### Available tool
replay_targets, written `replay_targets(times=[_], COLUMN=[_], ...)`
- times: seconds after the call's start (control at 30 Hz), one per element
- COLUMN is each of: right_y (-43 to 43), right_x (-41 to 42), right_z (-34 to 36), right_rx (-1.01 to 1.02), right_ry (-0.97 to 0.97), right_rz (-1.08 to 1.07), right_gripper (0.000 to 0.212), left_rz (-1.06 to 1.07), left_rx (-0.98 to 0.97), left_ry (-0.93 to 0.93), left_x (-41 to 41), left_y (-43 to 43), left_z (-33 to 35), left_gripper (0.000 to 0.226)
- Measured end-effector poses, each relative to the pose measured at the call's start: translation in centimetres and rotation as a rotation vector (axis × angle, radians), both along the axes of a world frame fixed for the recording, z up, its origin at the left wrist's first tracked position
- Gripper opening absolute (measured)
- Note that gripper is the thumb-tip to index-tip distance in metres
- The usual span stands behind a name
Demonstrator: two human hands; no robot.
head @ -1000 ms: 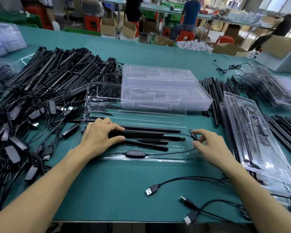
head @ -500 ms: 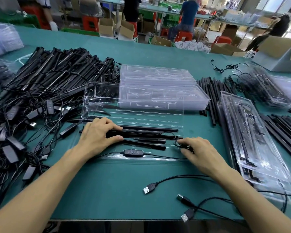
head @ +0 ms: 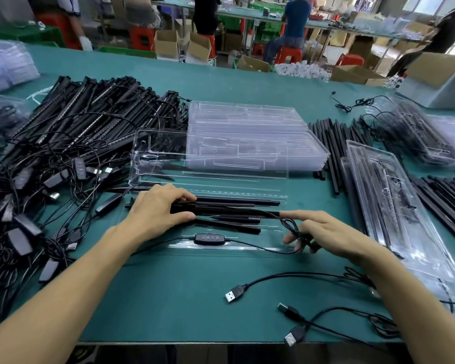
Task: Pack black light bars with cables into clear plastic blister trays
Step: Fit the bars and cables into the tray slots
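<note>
The left hand [head: 158,211] lies over the left ends of a few light bars [head: 234,207]. Its fingers curl across the top of them and the thumb presses in from the near side, so it grips the bundle. The right hand [head: 326,232] sits at the other end of the bars. Its forefinger is stretched out toward their tips, and the other fingers are bent round a small loop of thin black cable [head: 258,247], pinching it.

The bars lie lengthwise in the shallow base of an open clear tray [head: 221,249] directly in front of the person. The tray's lid is folded back and rests against what lies behind it. The cable runs along the near edge of the tray, and on it, between the two hands, sits a flat controller [head: 210,238] with a row of buttons.

Behind the tray is a stack of empty trays [head: 247,143]. To the left is a big heap of bars and tangled cables [head: 76,143]. To the right, loose black rods [head: 331,153] lie beside a filled tray [head: 405,219] set at an angle. Near the front edge of the green tabletop [head: 155,298] lie several USB plugs [head: 233,296] on their leads.
</note>
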State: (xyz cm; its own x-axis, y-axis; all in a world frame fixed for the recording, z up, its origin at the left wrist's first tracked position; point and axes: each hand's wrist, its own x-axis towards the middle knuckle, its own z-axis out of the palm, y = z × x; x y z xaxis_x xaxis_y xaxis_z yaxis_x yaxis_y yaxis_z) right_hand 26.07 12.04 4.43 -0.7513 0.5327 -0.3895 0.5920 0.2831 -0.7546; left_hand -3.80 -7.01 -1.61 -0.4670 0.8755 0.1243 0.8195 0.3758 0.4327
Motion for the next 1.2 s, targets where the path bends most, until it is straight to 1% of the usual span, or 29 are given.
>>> replay_targets(times=[0.1,0.17,0.23,0.3,0.43,0.5,0.57,0.63,0.67,0.73,0.77,0.8,0.83,0.87,0.93,1.0,1.1,1.2], right_y=[1.1,1.7,2.0,2.2,2.4,2.6,2.4,2.1,1.9,1.8,1.8,1.8,1.5,1.2,0.4,0.3,0.0,0.2], right_x=[0.7,1.1,1.2,1.1,0.4,0.0,-0.6,-1.2,-1.5,-1.7,-1.7,-1.5,-1.4,-1.4,-1.4,-1.7,-2.2,-2.3], right_z=[0.8,1.1,1.2,1.0,0.8,0.9,0.9,0.6,0.4,0.1,-0.2,-0.7,-1.1,-1.5,-2.1,-2.4,-2.3,-2.0], right_rx=[0.031,0.139,0.264,0.355,0.407,0.417,0.484,0.541,0.564,0.703,0.814,0.880,0.905,0.906,0.913,0.947,0.946,1.000], right_ry=[0.036,0.037,-0.030,-0.134,-0.217,-0.259,-0.275,-0.251,-0.230,-0.226,-0.233,-0.219,-0.182,-0.135,-0.108,-0.119,-0.161,-0.208], right_rz=[0.078,0.199,0.308,0.369,0.442,0.455,0.433,0.400,0.368,0.279,0.230,0.211,0.220,0.256,0.375,0.470,0.527,0.539], right_gripper=[0.052,0.053,0.047,0.043,0.048,0.050,0.044,0.037,0.032,0.014,0.027,0.036,0.037,0.033,0.024,0.019,0.014,0.018], left_rz=[0.006,0.009,0.007,0.004,0.015,0.018,0.020,0.023,0.022,0.021,0.021,0.021,0.023,0.022,0.011,-0.001,-0.009,-0.015], left_rx=[-0.028,-0.053,-0.068,-0.069,-0.003,0.022,0.033,0.037,0.037,0.038,0.041,0.047,0.056,0.065,0.070,0.064,0.030,0.011], left_ry=[-0.036,-0.045,-0.059,-0.088,-0.181,-0.187,-0.187,-0.188,-0.188,-0.185,-0.183,-0.182,-0.184,-0.182,-0.163,-0.155,-0.161,-0.139], left_x=[0.1,0.1,0.0,-0.1,-0.1,0.0,0.0,0.1,0.1,0.2,0.2,0.2,0.2,0.1,0.2,0.2,0.3,0.5], left_y=[0.1,0.2,0.3,0.3,0.1,0.0,-0.1,-0.2,-0.2,-0.2,-0.1,-0.1,-0.1,-0.1,0.0,0.1,0.1,-0.1], left_z=[0.3,0.5,0.6,0.6,0.4,0.2,0.1,0.1,0.1,0.1,0.1,0.1,0.1,0.1,0.1,0.2,0.3,0.4], left_gripper=[0.034,0.033,0.033,0.033,0.034,0.035,0.035,0.034,0.033,0.034,0.034,0.034,0.033,0.033,0.033,0.032,0.032,0.033])
